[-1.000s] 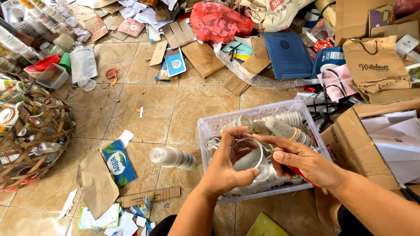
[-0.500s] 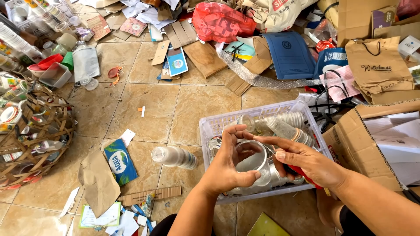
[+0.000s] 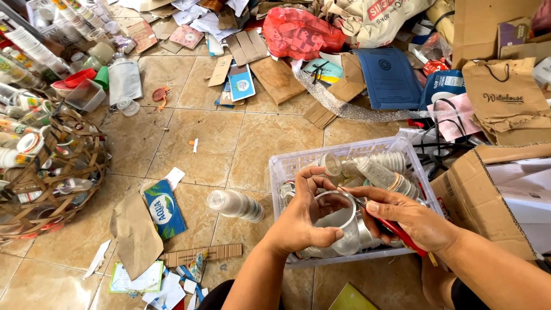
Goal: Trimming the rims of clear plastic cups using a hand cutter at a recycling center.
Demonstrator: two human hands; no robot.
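Note:
My left hand [image 3: 304, 221] grips a clear plastic cup [image 3: 338, 221] held on its side, mouth toward me, over a white plastic crate [image 3: 287, 166]. My right hand [image 3: 410, 221] holds a red-handled cutter [image 3: 396, 229] whose thin blade touches the cup's rim. The crate holds several clear plastic bottles and cups [image 3: 379, 169]. A stack of clear cups [image 3: 235, 205] lies on the tiled floor just left of the crate.
A woven basket [image 3: 51, 172] full of bottles stands at the left. Cardboard boxes [image 3: 499, 195] sit at the right. Scattered paper, cardboard, a red bag [image 3: 301, 31] and a blue folder [image 3: 390, 77] cover the far floor.
The cup has turned slightly in my left hand and the cutter blade has moved along its rim. Both hands stay over the crate.

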